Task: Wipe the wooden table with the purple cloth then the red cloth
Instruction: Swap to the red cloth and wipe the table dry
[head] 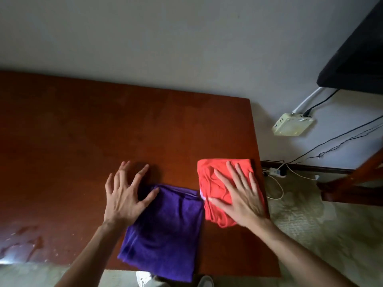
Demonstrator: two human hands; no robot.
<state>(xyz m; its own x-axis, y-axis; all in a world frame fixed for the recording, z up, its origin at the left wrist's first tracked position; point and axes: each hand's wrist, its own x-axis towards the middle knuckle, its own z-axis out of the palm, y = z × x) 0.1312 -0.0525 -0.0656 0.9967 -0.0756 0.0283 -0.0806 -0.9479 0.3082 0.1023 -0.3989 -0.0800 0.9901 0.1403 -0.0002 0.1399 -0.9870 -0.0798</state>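
— Head view: where are the cloths?
— The purple cloth (165, 230) lies folded at the lower centre of the table (83, 129), its near edge hanging just over the front. The red cloth (215, 187) sits bunched just right of it, at the table's right edge; the two look to touch at a corner.

— And the hands?
— The left hand (124, 195) is spread, fingers splayed, over the purple cloth's upper left corner, fingertips out over bare wood; whether it touches I cannot tell. The right hand (238, 197) lies flat and open on the red cloth, gripping nothing.

— Anything on the wood in the way?
— A pale, wet-looking smear (20, 243) at lower left.

— What's around it?
— A grey wall (165, 38) behind. At right, a cream box (294, 124) is fixed to the wall, with cables (331, 139) running from it, a power strip (273, 171) near the skirting, a dark slab (356, 59) at upper right, and wooden furniture legs (352, 179) on pale flooring. Shoes (145, 279) show at the bottom edge.
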